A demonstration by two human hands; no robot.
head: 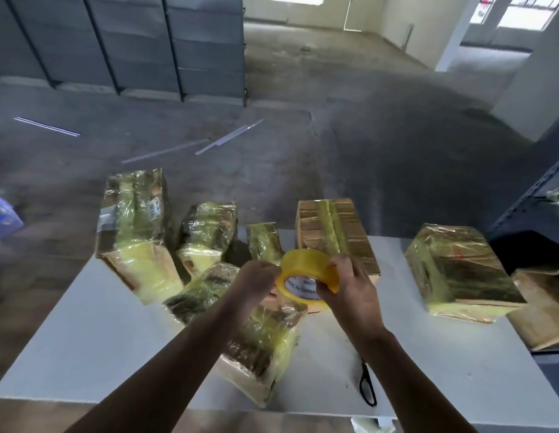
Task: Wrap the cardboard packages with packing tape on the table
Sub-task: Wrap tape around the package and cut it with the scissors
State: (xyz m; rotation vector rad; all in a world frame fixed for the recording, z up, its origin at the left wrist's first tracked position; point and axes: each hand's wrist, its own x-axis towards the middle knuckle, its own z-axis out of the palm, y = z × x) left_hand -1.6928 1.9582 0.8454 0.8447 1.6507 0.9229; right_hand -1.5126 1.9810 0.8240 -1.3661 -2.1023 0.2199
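The right hand (350, 292) covers the right side of the tape roll (306, 276), and the printing on the core's white inner face is only partly legible. The left hand's (256, 281) fingertips are tucked out of sight against the roll's left rim, so I cannot tell whether they have hold of a loose tape end. The scissors (367, 385) lie on the white counter (100, 339) near its front edge, their blades hidden under the right forearm, with only the black handles showing. A plain cardboard box (543, 307) is cut off by the right border. The glare on the wrapped packages makes their labels hard to read.

Both arms reach forward from the bottom of the view and meet above the middle of the counter. The right hand grips the roll, fingers curled over its outer yellow band and thumb against the core face. The left hand is curled with its knuckles up, holding the roll's left edge (its thumb shows just beneath).

The roll is held in the air, above a tape-wrapped package (262, 348) lying under the forearms and in front of a brown box (331, 232) with one tape strip over its top. More wrapped packages stand to the left (134, 232) and right (456, 273).
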